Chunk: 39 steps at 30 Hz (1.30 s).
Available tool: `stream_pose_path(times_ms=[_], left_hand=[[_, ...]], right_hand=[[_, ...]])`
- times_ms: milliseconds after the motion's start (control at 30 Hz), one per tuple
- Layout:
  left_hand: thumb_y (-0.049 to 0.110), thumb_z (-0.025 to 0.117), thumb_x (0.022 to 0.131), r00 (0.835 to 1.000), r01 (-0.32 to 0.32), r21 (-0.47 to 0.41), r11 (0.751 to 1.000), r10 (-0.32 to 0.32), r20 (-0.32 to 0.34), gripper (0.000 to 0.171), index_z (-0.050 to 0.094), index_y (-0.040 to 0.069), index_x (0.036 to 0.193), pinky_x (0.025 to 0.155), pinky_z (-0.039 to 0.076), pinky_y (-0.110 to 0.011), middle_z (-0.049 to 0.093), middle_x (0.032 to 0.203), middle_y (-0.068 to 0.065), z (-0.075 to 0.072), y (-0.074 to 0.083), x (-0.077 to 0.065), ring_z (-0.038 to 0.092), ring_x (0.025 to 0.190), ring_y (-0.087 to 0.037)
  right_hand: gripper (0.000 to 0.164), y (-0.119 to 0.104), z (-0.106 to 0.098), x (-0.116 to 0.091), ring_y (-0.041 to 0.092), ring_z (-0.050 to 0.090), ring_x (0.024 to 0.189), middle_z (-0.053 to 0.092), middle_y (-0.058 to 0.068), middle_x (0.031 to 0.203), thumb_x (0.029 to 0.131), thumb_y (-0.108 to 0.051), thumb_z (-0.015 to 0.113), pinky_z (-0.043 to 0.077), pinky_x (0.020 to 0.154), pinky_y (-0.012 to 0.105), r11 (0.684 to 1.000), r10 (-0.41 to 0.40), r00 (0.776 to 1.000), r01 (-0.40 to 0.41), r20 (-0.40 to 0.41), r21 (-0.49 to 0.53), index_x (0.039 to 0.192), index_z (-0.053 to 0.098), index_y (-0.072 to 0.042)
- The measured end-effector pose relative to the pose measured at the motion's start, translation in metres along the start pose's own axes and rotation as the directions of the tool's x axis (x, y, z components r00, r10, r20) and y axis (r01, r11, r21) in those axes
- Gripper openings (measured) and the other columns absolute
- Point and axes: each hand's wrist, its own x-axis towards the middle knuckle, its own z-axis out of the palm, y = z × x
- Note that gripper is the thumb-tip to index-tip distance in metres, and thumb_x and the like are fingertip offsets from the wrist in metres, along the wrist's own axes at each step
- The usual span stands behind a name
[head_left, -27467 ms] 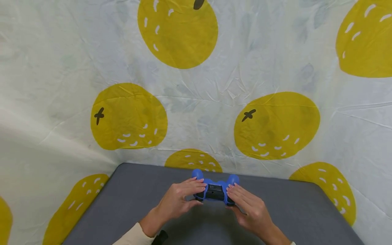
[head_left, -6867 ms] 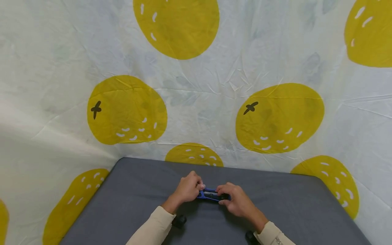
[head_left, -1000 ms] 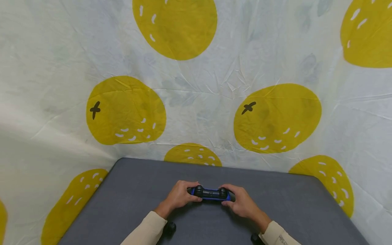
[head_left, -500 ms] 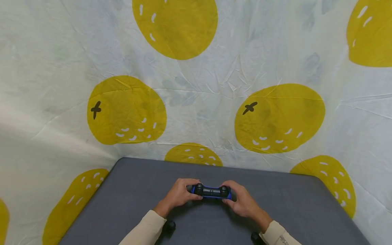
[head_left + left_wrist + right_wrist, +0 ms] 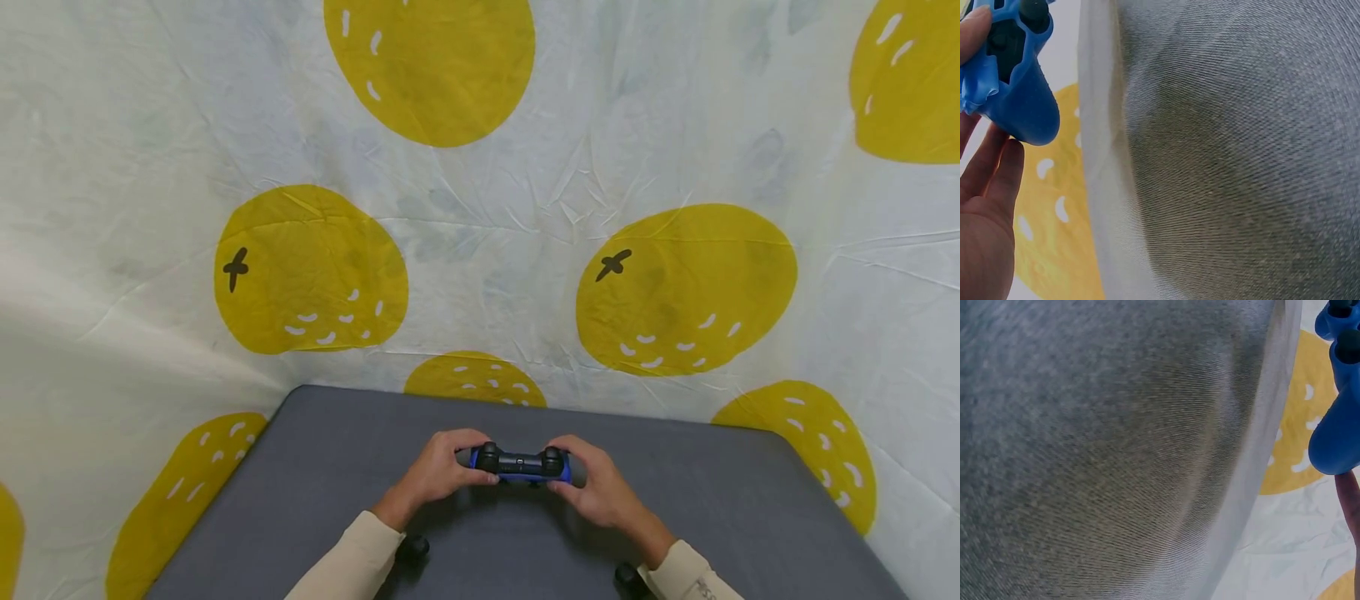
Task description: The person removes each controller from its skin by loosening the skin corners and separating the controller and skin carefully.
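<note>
A black game controller [image 5: 521,465] in a blue rubbery sleeve is held between both hands above the grey table. My left hand [image 5: 442,468] grips its left end, thumb on the near side and fingers over the far side. My right hand [image 5: 596,483] grips the right end likewise. In the left wrist view, the blue sleeve [image 5: 1032,112] covers a rounded handle, and a crumpled flap of it sits below the thumb. At the right wrist view's edge shows the other blue handle [image 5: 1335,437], one finger touching its underside. Most of the right hand is outside that view.
The grey cloth-covered table [image 5: 337,517] spreads under the hands. Behind and beside it hangs a white curtain [image 5: 495,283] with large yellow fruit prints. Black wrist cameras [image 5: 412,550] are worn below both hands.
Long ago, the controller's blue handles pointed away; several seconds ago, the hands were closer together on it. Over the last second, both hands keep their grip while the controller rises slightly and tilts.
</note>
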Motion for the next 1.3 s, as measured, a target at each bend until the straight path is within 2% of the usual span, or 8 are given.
stream_pose_path(times_ms=[100,200,267,433,767,1000,1133,1300], left_hand=[[0.036,0.092,0.080,1.000,-0.029,-0.002,1.000,0.029,0.008,0.034,0.078,0.031,0.111,0.095,0.058,-0.046,0.075,0.115,0.012,-0.001,0.002,-0.001,0.066,0.100,-0.006],[0.035,0.092,0.079,0.999,-0.049,-0.002,0.999,0.049,0.008,0.036,0.078,0.030,0.111,0.095,0.058,-0.048,0.076,0.115,0.010,-0.002,0.003,-0.002,0.066,0.100,-0.007],[0.034,0.093,0.079,0.998,-0.057,0.002,0.998,0.057,0.008,0.036,0.078,0.028,0.111,0.095,0.058,-0.049,0.076,0.116,0.009,-0.003,0.004,-0.003,0.066,0.100,-0.008],[0.034,0.093,0.078,0.999,-0.041,-0.015,0.999,0.041,0.022,0.038,0.078,0.026,0.112,0.091,0.058,-0.048,0.074,0.117,0.008,-0.006,0.008,-0.004,0.064,0.098,-0.008],[0.035,0.093,0.078,0.999,-0.017,-0.061,0.998,0.019,0.038,0.038,0.079,0.024,0.111,0.087,0.058,-0.054,0.072,0.115,0.009,-0.011,0.015,-0.005,0.062,0.097,-0.009],[0.035,0.091,0.081,0.997,0.009,-0.070,0.998,-0.004,0.073,0.036,0.079,0.024,0.113,0.079,0.056,-0.029,0.071,0.114,0.008,-0.015,0.020,-0.004,0.062,0.091,-0.009],[0.034,0.090,0.082,0.995,0.017,-0.088,0.996,-0.008,0.096,0.034,0.079,0.024,0.112,0.078,0.056,-0.029,0.071,0.114,0.005,-0.017,0.021,-0.004,0.063,0.089,-0.009],[0.032,0.089,0.083,0.993,0.027,-0.115,0.993,-0.014,0.115,0.032,0.079,0.023,0.112,0.079,0.057,-0.028,0.072,0.113,0.001,-0.020,0.021,-0.002,0.064,0.088,-0.011]], right_hand=[[0.054,-0.001,0.000,-0.001,0.011,0.069,0.099,0.075,-0.003,0.108,0.069,0.000,0.092,0.056,0.090,0.031,1.000,0.000,1.000,0.000,0.001,0.017,0.117,0.069,-0.012],[0.053,-0.002,0.000,-0.002,0.012,0.068,0.099,0.075,-0.001,0.107,0.070,0.001,0.092,0.054,0.092,0.027,0.999,-0.012,1.000,0.012,-0.003,0.036,0.117,0.070,-0.011],[0.052,-0.004,0.000,-0.003,0.013,0.069,0.098,0.075,0.000,0.107,0.071,0.001,0.091,0.055,0.091,0.030,0.999,-0.019,1.000,0.019,-0.004,0.037,0.117,0.070,-0.011],[0.051,-0.010,-0.005,-0.002,0.010,0.069,0.099,0.075,-0.004,0.108,0.073,-0.002,0.092,0.058,0.089,0.038,0.999,0.013,1.000,-0.013,0.013,0.038,0.117,0.070,-0.014],[0.045,-0.018,-0.014,0.001,0.013,0.070,0.102,0.075,-0.001,0.110,0.078,-0.008,0.090,0.059,0.092,0.033,0.997,0.038,0.998,-0.041,0.046,0.069,0.119,0.071,-0.010],[0.046,-0.023,-0.017,0.002,0.008,0.068,0.103,0.075,0.002,0.112,0.081,-0.008,0.089,0.061,0.090,0.040,0.991,0.084,0.994,-0.090,0.063,0.096,0.122,0.070,-0.015],[0.046,-0.025,-0.018,0.002,0.008,0.069,0.104,0.076,0.003,0.113,0.082,-0.010,0.088,0.061,0.090,0.044,0.985,0.125,0.989,-0.134,0.083,0.109,0.124,0.069,-0.017],[0.045,-0.026,-0.019,0.004,0.015,0.072,0.101,0.076,0.009,0.115,0.084,-0.011,0.087,0.062,0.089,0.046,0.976,0.168,0.981,-0.179,0.094,0.124,0.125,0.070,-0.012]])
